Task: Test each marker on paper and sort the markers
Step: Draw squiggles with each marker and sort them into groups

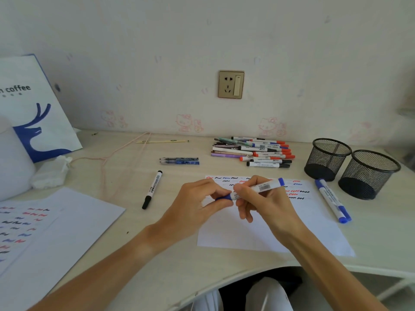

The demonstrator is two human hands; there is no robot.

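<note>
A: What sits around the work on the desk (139,261)?

B: Two black mesh cups (352,167) stand at the right, touching each other. Two blue markers (333,200) lie side by side just in front of them, half on the sheet's edge. A heap of markers (253,151) lies at the back by the wall, a black marker (152,189) to the left, two blue pens (179,161) beyond it. A second scribbled sheet (45,232) lies at far left.

A: And the marker being tested?

B: A white-barrelled blue marker (258,188) is held over the paper (269,232), above rows of red, blue and black squiggles. The right hand (265,200) grips the barrel, fingers curled round it; the left hand (199,203) pinches the blue cap end. The hands hide part of the squiggles.

A: Any writing?

B: A barcode label on the barrel, too small to read. The white bag (33,104) at the left reads "coffee" above a blue deer.
</note>
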